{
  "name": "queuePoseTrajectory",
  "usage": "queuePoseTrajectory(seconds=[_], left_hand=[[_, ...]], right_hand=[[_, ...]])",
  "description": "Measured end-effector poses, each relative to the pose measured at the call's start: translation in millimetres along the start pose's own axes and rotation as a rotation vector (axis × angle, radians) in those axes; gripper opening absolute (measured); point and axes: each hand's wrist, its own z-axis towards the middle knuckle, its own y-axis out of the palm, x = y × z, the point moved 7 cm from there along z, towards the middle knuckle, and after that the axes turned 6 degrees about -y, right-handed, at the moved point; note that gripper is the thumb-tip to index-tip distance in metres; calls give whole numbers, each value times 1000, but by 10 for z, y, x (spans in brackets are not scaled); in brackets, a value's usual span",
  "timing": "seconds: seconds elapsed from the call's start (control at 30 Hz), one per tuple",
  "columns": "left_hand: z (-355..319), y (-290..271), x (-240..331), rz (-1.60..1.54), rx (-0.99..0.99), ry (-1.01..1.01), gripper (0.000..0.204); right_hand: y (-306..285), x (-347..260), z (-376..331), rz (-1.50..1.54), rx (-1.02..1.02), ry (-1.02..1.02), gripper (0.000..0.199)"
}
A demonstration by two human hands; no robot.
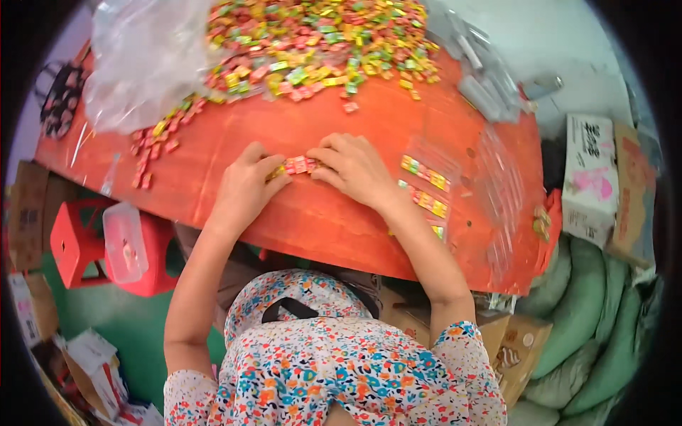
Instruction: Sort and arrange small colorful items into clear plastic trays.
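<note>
Left hand [245, 186] and right hand [355, 169] pinch a short row of small wrapped candies [297, 165] between fingertips at mid-bench [298, 213]. Step judged: aligning the row. Next likely needs a clear sleeve [426, 186], lying right.

Short row of pink and yellow wrapped candies [298, 165], flat on orange table, pinched between both hands.
</note>
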Motion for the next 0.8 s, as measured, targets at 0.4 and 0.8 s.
queuePoseTrajectory(seconds=[0.4,0.8], left_hand=[[914,789,1163,-65,6,334,27],[1283,1493,1614,-86,-95,478,35]], right_hand=[[-1007,544,-1067,-236,136,360,30],[-1176,1097,-1829,-227,190,591,35]])
